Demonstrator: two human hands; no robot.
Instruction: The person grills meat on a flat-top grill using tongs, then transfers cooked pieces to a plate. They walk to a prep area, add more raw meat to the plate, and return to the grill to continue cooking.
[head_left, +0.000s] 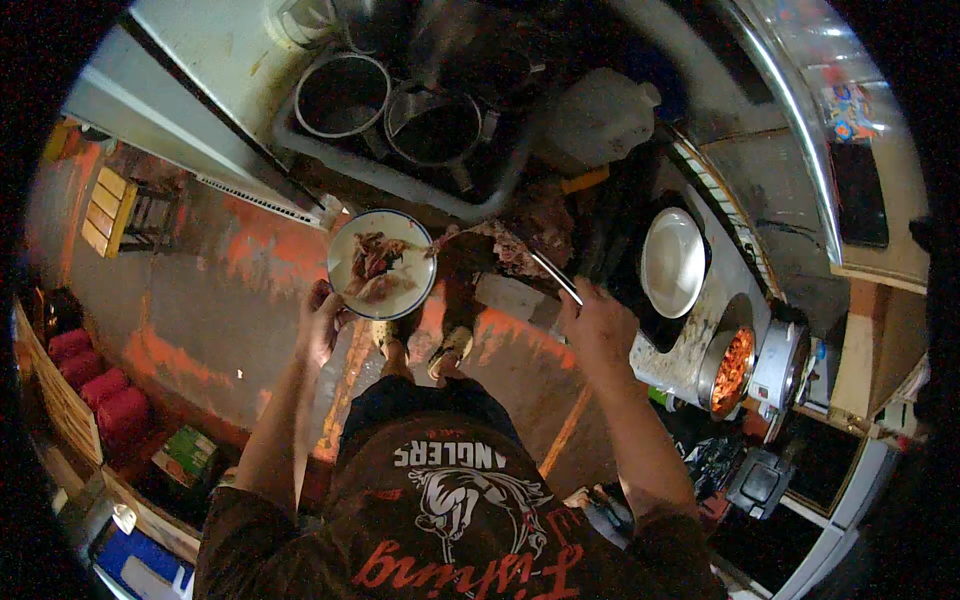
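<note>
My left hand (324, 311) grips the rim of a round white plate (420, 292) with a thin dark edge. Several pieces of meat (379, 259) lie on that plate. My right hand (596, 319) is closed around a metal utensil (556, 277), whose tip points up and left towards a larger mass of meat (517, 247). This mass sits in shadow, right of the plate, and what supports it is hard to tell. A thin strand, perhaps meat, stretches between the mass and the plate's right side.
Ahead is a grey basin (480, 206) with large metal pots (343, 94). A translucent plastic jug (600, 120) stands right of it. On the right counter are a white oval dish (673, 262), a bowl of orange-red food (731, 371) and an appliance (780, 364). A wooden stool (109, 210) stands left.
</note>
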